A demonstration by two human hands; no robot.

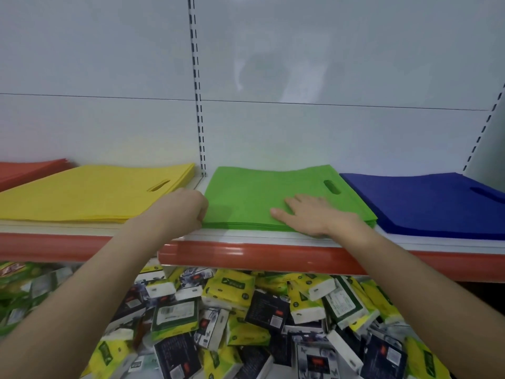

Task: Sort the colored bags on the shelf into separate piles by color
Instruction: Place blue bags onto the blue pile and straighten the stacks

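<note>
Straight ahead, a white shelf [273, 237] with a red front strip [246, 254] holds four flat piles of bags, side by side, seen from the wearer's own eyes. At far left lies a red pile [27, 170], partly cut off by the frame. Just beside it sits a yellow pile [90, 194], its oval handle slot toward the right end. A green pile [251, 195] lies in the middle, and a blue pile [426, 203] lies at the right, its left edge meeting the green one.

Both bare arms reach up to the green pile. The left hand [187, 209] is curled into a loose fist, its knuckles against the pile's front left corner, in the gap between yellow and green. Whether it pinches any bag cannot be told. The right hand [310, 214] lies flat on top of the green pile near the front edge, fingers straight and slightly spread, pointing left, palm pressing down.

Behind the piles rises a pale grey back panel [109, 77], divided by a slotted metal upright [197, 91].

Below the shelf, a jumbled heap of tissue packs [246, 310] in yellow, white and dark wrappers fills the lower part of the view.
</note>
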